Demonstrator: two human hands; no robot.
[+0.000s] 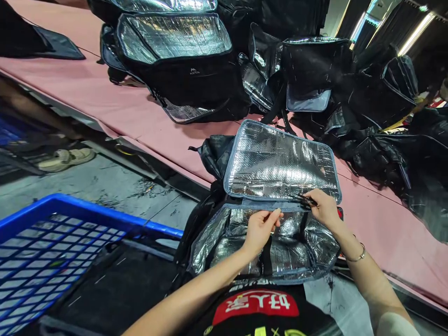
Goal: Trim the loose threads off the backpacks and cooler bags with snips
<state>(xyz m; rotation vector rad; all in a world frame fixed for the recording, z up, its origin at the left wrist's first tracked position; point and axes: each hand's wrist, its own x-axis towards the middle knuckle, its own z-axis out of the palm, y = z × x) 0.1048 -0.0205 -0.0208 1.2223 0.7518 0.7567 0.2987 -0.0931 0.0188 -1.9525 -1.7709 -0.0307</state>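
An insulated bag (280,254) with a silver foil lining stands before me at the table's edge. Its foil-lined lid (283,161), bound in grey, is folded back away from me. My left hand (262,228) pinches the grey trim along the seam where lid and bag meet. Just to its right, my right hand (324,209) is closed around a small black tool (307,199) that looks like thread snips, mostly hidden by the fingers. Its tip points left along the same seam. A red label with white characters (257,305) shows on black material below the bag.
More black foil-lined bags (189,77) stand open along the pink-covered table (168,140), piling up at the right. A blue plastic crate (52,205) sits at lower left, with a black bag (119,280) beside it. Thread scraps litter the floor; a person's shoe (66,158) shows beyond the table.
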